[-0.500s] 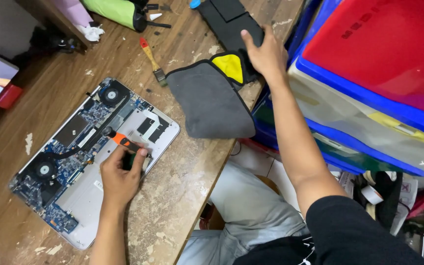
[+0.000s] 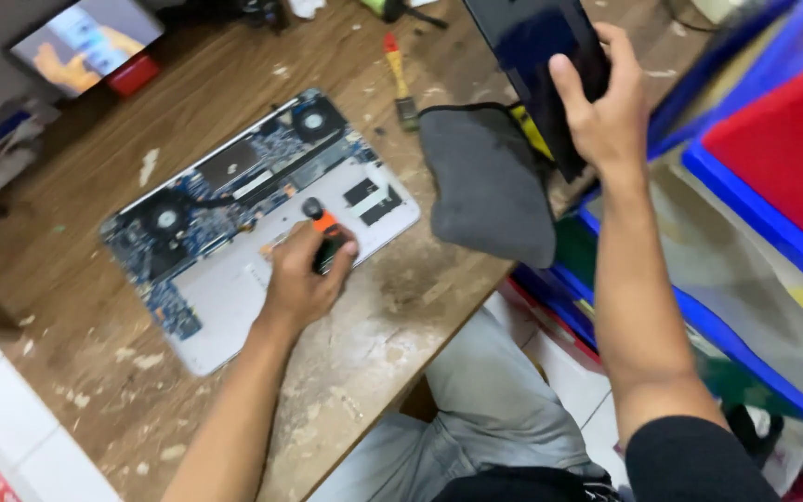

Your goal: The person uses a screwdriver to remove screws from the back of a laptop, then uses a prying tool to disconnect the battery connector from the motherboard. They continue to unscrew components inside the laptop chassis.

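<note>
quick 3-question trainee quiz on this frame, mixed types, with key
1. True or false: the left hand grips an orange-and-black screwdriver over the opened laptop.
2. What does the right hand hold? A) a flat black panel B) the brush C) the grey cloth
3. Fill in: the grey cloth lies at the wooden table's ____, beside the small brush.

Key: 1 true; 2 A, the flat black panel, raised above the table; 3 edge.

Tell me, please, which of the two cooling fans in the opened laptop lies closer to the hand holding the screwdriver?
The upper-right fan lies closer to the left hand; the other fan sits at the board's far left end.
</note>
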